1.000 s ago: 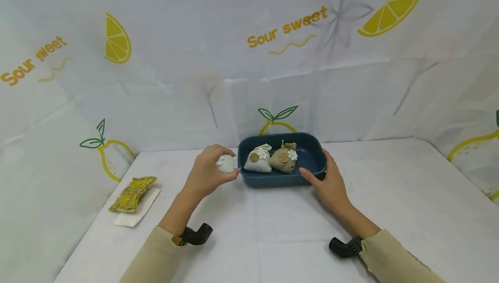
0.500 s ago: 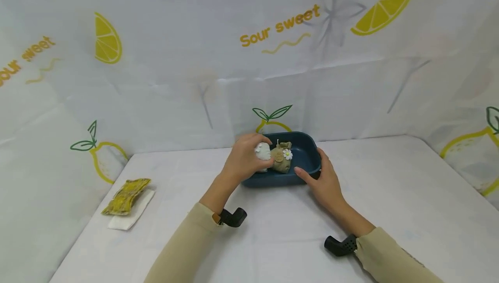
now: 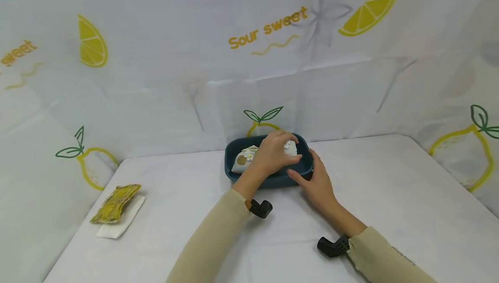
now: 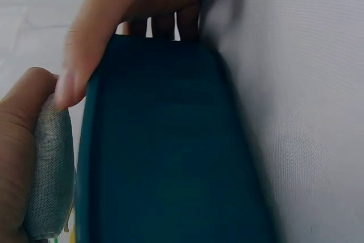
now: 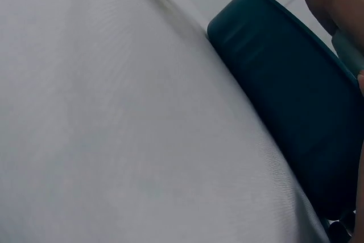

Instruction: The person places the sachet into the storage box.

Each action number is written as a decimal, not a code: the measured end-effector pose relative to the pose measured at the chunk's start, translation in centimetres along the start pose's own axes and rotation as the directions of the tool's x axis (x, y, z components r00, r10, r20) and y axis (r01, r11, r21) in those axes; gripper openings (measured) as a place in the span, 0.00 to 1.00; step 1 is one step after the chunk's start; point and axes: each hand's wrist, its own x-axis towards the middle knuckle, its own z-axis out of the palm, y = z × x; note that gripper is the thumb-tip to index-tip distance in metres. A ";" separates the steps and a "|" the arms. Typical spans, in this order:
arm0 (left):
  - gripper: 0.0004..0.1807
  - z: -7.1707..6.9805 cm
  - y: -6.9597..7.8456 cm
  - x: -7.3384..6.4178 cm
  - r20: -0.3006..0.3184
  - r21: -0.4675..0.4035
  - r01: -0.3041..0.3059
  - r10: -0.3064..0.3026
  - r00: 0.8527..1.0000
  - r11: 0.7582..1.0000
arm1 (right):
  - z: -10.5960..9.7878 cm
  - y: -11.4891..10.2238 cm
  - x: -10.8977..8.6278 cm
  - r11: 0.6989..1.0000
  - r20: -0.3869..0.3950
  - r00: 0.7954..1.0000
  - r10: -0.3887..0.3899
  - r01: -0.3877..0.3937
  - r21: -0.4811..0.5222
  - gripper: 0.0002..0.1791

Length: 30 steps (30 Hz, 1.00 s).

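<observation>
My left hand [image 3: 273, 153] pinches a small pale cloth sachet [image 3: 290, 148] over the right half of a dark blue rectangular bin [image 3: 273, 183]. In the left wrist view the woven sachet [image 4: 51, 169] shows just outside the bin's long side [image 4: 165, 152]. My right hand [image 3: 317, 185] grips the bin's right end, thumb at the front rim and fingers round the corner. Inside, at the left, lies a whitish sachet [image 3: 238, 166] with a round brown tag and a daisy. The brown sachet seen earlier is hidden behind my left hand.
At the left of the white-covered table [image 3: 175, 213], a yellow patterned packet [image 3: 117, 203] lies partly on a white one [image 3: 122, 222]. A white backdrop cloth [image 3: 163, 114] with lemon prints rises directly behind the bin.
My left hand has carried the pale sachet rightward from beside the bin to over its right half, now covering the brown sachet. My right hand keeps its grip; the view has turned slightly right.
</observation>
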 end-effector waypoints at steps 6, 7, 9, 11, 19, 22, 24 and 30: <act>0.18 1.8 0.2 1.4 0.028 0.037 -0.001 -0.001 1.000 0.999 | 0.0 0.0 0.0 1.000 -0.010 1.000 -0.003 0.004 0.014 0.52; 0.18 2.1 0.1 1.6 0.038 0.038 0.006 -0.007 0.999 0.999 | 0.0 0.1 0.0 1.000 -0.012 1.000 -0.003 0.004 0.016 0.52; 0.18 2.5 0.0 1.7 0.071 0.033 0.028 -0.030 0.997 0.999 | 0.1 0.1 0.0 1.000 -0.010 1.000 -0.001 0.001 0.009 0.52; 0.18 2.9 -0.2 2.0 0.112 0.036 0.057 -0.060 0.992 0.998 | 0.1 0.1 0.0 1.000 -0.009 1.000 -0.002 0.002 0.005 0.52; 0.22 4.3 -0.1 3.1 0.270 0.117 0.111 -0.139 0.953 0.987 | 0.0 0.1 0.1 1.000 -0.017 1.000 -0.004 0.004 0.003 0.51; 0.27 4.7 0.0 3.4 0.319 0.203 0.080 -0.143 0.937 0.976 | -0.1 0.1 0.1 1.000 -0.019 1.000 -0.004 0.004 0.003 0.51; 0.31 4.9 0.1 3.6 0.346 0.256 0.061 -0.150 0.926 0.965 | -0.1 0.1 0.1 1.000 -0.018 1.000 0.000 0.000 -0.001 0.52; 0.35 5.3 0.0 3.7 0.389 0.336 0.036 -0.173 0.905 0.941 | 0.0 0.1 -0.1 1.000 -0.010 1.000 0.004 -0.004 -0.002 0.51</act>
